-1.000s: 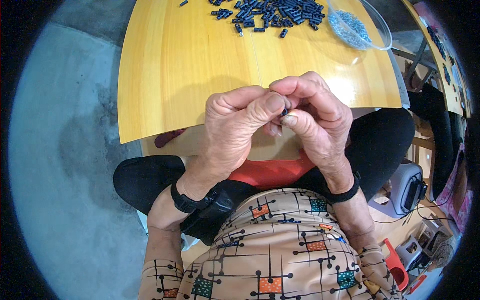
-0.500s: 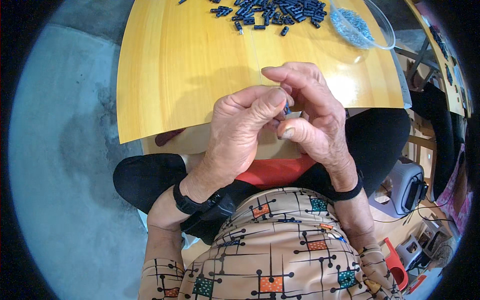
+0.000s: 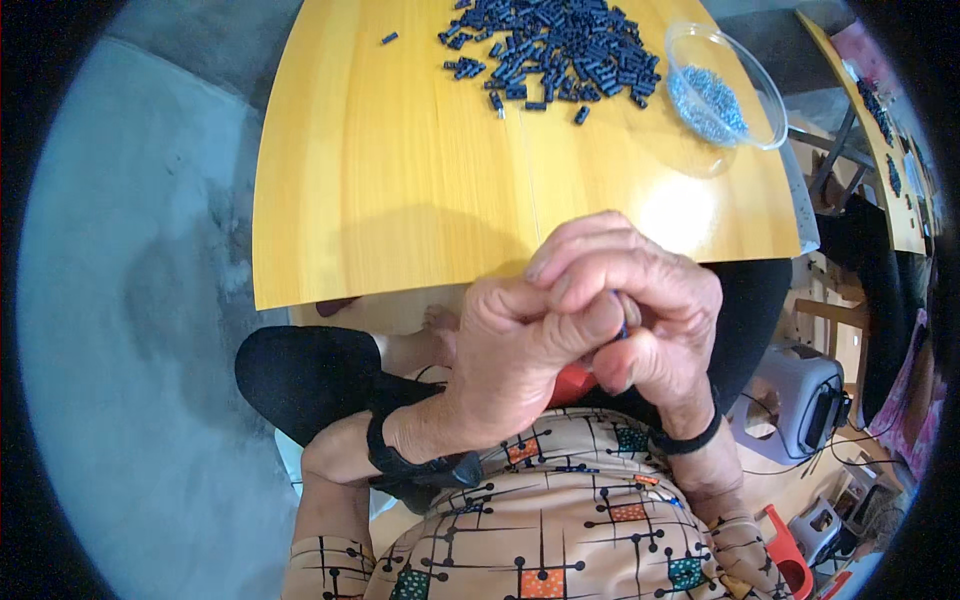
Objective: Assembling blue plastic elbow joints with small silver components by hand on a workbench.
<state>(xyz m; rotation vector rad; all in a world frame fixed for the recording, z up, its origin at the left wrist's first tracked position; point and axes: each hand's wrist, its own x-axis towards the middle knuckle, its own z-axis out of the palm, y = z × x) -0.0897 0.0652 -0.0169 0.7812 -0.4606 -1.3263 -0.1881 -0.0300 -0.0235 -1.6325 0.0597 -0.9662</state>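
Hands (image 3: pixel 515 355), two, around one dark piece (image 3: pixel 624 330); one clear bowl (image 3: pixel 752 95).

The bare right hand (image 3: pixel 660 305) has curled against the bare left hand (image 3: pixel 520 350), both drawn back across the near edge of the yellow wood-grain table (image 3: pixel 390 150)

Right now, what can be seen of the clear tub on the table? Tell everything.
The clear tub is round and open-topped, apparently thin plastic, with a pale rim. Small, shiny silver-blue pieces lie inside, too tiny to make out singly. It rests on the yellow table near its right edge, right of the dark parts. Neither the left hand nor right hand touches it.
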